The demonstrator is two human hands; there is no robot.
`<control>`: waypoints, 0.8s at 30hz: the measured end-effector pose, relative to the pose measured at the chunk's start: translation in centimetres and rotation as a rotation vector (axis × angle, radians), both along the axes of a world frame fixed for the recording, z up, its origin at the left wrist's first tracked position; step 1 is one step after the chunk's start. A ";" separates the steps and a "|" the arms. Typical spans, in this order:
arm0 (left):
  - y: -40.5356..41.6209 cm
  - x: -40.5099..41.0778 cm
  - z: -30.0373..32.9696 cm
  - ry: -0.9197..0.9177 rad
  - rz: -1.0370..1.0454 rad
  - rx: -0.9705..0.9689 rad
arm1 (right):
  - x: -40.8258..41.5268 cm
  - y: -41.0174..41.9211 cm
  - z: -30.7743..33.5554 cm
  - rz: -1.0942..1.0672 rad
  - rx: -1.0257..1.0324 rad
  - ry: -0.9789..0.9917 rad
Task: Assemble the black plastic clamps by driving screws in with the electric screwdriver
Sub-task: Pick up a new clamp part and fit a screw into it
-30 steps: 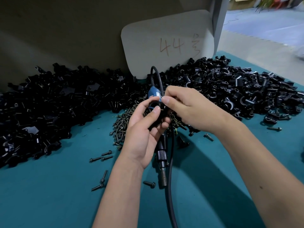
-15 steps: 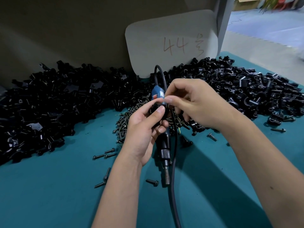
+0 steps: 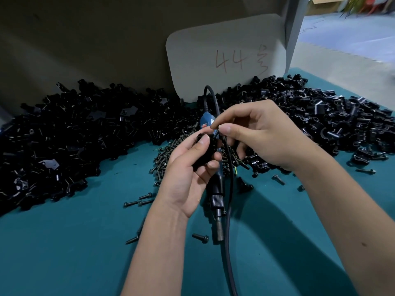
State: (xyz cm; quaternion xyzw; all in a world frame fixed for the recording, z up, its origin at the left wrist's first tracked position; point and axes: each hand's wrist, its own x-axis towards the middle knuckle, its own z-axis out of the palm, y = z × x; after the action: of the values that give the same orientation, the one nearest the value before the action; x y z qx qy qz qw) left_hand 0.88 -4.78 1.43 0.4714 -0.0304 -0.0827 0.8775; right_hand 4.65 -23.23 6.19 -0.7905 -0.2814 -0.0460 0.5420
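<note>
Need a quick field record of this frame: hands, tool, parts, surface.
left hand: grips a black clamp
right hand: pinches a screw at the clamp
electric screwdriver: lying on the mat, not held, bit toward the camera
cable: runs beside the screwdriver toward the camera
screw pile: behind the left hand
clamp parts: heaped left and right
surface: teal mat
card: marked 44

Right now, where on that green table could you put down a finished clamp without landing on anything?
The bare green mat at near left, below the left heap of clamp parts, is widest. Another bare patch lies at near right, between the screwdriver cord and the right forearm. The middle is crowded: screw pile, loose screws, the screwdriver.
</note>
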 end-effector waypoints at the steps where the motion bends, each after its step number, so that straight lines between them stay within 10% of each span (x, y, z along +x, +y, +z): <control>1: 0.0 0.0 0.1 -0.008 0.004 0.013 | 0.0 0.0 -0.1 -0.001 -0.021 -0.004; 9: -1.1 0.0 0.3 0.012 0.196 0.059 | -0.2 0.3 -0.5 -0.011 -0.069 0.026; 16: -1.3 0.4 0.0 -0.070 0.360 0.126 | -0.1 1.7 -0.3 -0.187 0.435 0.418; 21: -1.7 0.6 -0.2 -0.138 0.466 0.211 | -0.7 1.6 -0.6 -0.114 -0.216 0.244; 24: -1.7 0.6 -0.3 -0.159 0.485 0.227 | -0.8 2.4 -0.7 -0.053 -0.277 0.111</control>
State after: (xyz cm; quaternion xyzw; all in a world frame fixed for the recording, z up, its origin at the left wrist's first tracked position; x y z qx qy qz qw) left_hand 1.46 -6.51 1.14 0.5654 0.0240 0.1642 0.8079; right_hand 3.85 -20.87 5.47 -0.8662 -0.2337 0.0226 0.4411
